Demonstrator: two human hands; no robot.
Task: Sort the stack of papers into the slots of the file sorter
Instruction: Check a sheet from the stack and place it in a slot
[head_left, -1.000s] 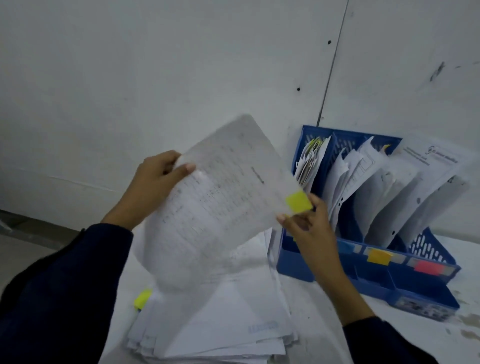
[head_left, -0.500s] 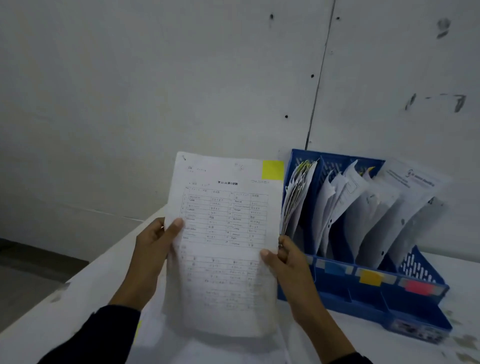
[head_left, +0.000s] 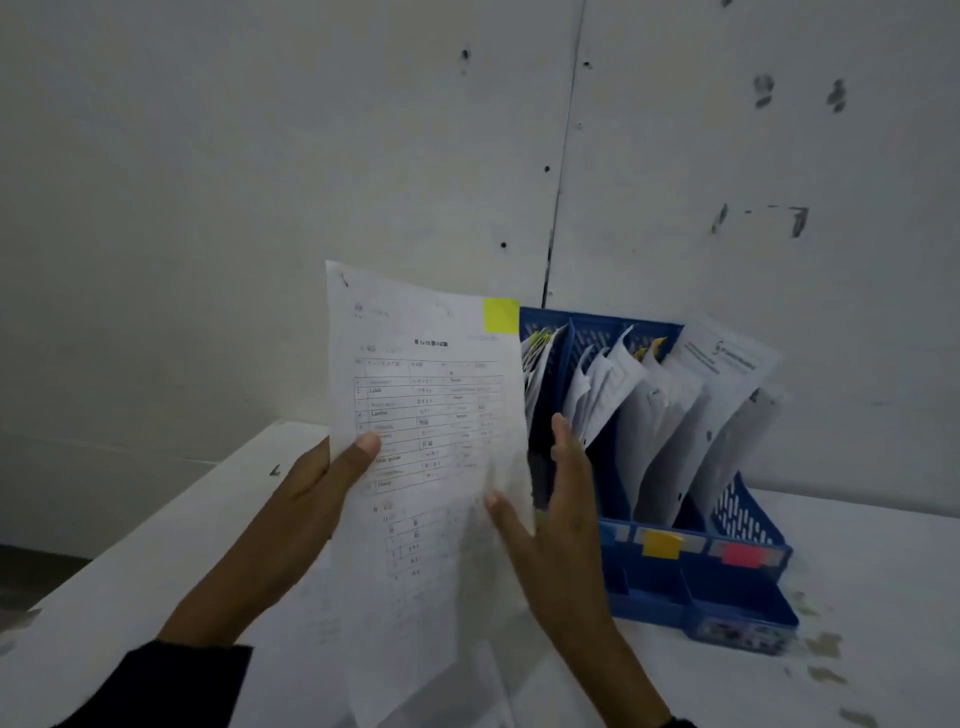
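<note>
A printed sheet (head_left: 431, 415) with a table of text and a yellow sticky tag (head_left: 501, 315) at its top right corner stands upright in front of me. My left hand (head_left: 317, 488) grips its left edge, thumb on the front. My right hand (head_left: 561, 499) is beside the sheet's right edge with fingers straight, thumb touching the paper. Just right of it sits the blue file sorter (head_left: 727, 597), its slots holding several leaning papers (head_left: 670, 415). Yellow (head_left: 661, 544) and red (head_left: 742, 554) labels mark its front. The paper stack is mostly hidden below the sheet.
The white table (head_left: 883, 571) has stains near its right side. A grey wall (head_left: 260, 156) with a vertical seam stands close behind the sorter. The table's left edge (head_left: 156, 519) drops to the floor.
The sheet has risen and shifted right toward the sorter's leftmost slot. My right hand has let go of its lower right edge and opened its fingers.
</note>
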